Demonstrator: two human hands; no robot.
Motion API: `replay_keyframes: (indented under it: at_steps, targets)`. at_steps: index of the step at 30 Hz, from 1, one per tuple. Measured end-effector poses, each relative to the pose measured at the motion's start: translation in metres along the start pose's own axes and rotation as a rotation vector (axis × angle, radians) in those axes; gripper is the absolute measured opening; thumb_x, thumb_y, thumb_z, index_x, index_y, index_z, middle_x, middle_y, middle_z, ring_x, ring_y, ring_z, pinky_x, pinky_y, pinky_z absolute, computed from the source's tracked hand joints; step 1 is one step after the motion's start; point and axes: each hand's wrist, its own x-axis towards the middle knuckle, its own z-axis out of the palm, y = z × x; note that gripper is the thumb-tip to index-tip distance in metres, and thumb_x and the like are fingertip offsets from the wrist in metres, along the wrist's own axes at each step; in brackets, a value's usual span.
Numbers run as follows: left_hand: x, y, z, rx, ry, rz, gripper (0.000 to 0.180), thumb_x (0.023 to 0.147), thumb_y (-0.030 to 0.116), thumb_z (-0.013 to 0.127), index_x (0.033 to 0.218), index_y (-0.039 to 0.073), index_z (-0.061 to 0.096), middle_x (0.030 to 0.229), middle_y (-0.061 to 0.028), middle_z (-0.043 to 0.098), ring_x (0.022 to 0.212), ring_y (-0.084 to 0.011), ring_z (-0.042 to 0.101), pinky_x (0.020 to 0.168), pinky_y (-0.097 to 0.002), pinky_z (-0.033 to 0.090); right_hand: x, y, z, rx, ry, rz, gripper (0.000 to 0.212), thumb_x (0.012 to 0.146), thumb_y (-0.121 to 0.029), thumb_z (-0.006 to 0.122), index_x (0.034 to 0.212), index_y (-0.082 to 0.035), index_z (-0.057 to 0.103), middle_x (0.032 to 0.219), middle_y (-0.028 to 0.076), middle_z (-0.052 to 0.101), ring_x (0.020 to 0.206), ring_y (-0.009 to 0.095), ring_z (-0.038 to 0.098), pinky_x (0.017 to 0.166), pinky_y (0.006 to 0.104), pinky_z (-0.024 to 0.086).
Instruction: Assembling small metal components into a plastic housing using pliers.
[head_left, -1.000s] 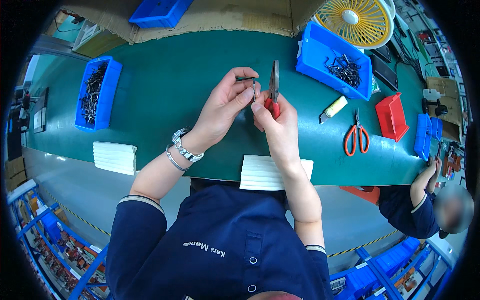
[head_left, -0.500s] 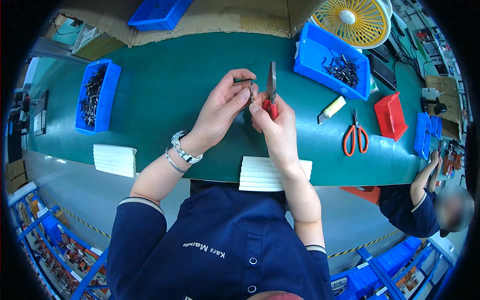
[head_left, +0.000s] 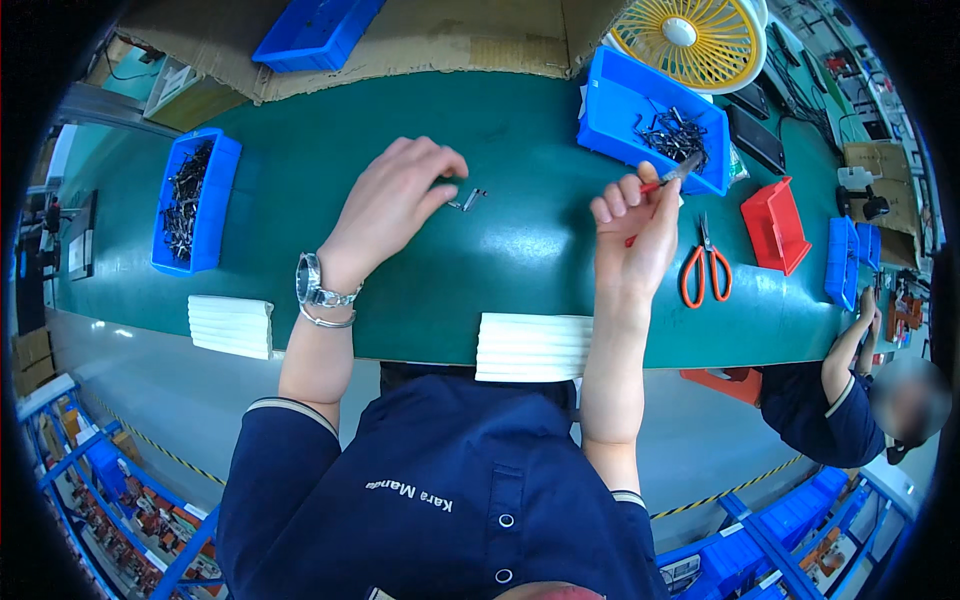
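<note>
Wears lettered shirt [head_left: 430, 500], six o'clock; grips half-hidden pliers [head_left: 683, 169] in right hand [head_left: 638, 225], two; holds left hand [head_left: 392, 192] half-open, empty, eleven.

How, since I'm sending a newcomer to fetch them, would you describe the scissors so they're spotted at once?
On the green table, look between the person's right hand and the red bin. The scissors lie there, two orange-red loops toward the person and short blades pointing away. Unlike the pliers held in that hand, they rest on the table.
</note>
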Motion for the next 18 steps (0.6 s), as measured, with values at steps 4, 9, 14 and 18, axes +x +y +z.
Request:
replay_keyframes:
  at_steps: [4, 9, 14, 18]
  targets:
    - [-0.006, -0.002, 0.009, 0.202, -0.097, 0.091, 0.019, 0.076, 0.011, 0.069, 0.092, 0.007, 0.059, 0.095, -0.0047, 0.056, 0.094, -0.0256, 0.052, 0.080, -0.0368, 0.045, -0.006, 0.010, 0.003, -0.001, -0.120, 0.134, 0.034, 0.101, -0.033, 0.032, 0.099, -0.005, 0.050, 0.070, 0.001, 0.039, 0.062, 0.014, 0.036, 0.056, 0.0295, 0.032]
    - [-0.003, 0.001, 0.010, 0.271, -0.133, 0.055, 0.012, 0.080, 0.011, 0.065, 0.087, 0.007, 0.057, 0.082, -0.0057, 0.057, 0.085, -0.0241, 0.055, 0.075, -0.0365, 0.046, -0.015, 0.024, 0.012, -0.471, -0.269, -0.034, 0.034, 0.101, -0.031, 0.034, 0.103, -0.003, 0.053, 0.086, 0.006, 0.055, 0.076, 0.015, 0.050, 0.066, 0.0291, 0.039]
    - [0.001, 0.007, 0.011, 0.080, -0.036, 0.032, 0.008, 0.085, 0.011, 0.060, 0.090, 0.005, 0.057, 0.082, -0.0072, 0.060, 0.078, -0.0234, 0.059, 0.070, -0.0349, 0.047, -0.022, 0.027, 0.020, -0.666, -0.272, -0.141, 0.038, 0.102, -0.034, 0.034, 0.102, -0.002, 0.055, 0.083, 0.004, 0.056, 0.072, 0.010, 0.051, 0.061, 0.0233, 0.040]
    - [0.002, 0.018, 0.009, -0.147, 0.049, -0.016, 0.010, 0.088, 0.011, 0.057, 0.096, 0.005, 0.059, 0.084, -0.0083, 0.062, 0.078, -0.0251, 0.062, 0.066, -0.0356, 0.048, -0.021, 0.025, 0.015, -0.636, -0.340, 0.017, 0.038, 0.102, -0.035, 0.035, 0.101, -0.002, 0.055, 0.075, 0.001, 0.054, 0.064, 0.008, 0.048, 0.056, 0.0213, 0.037]
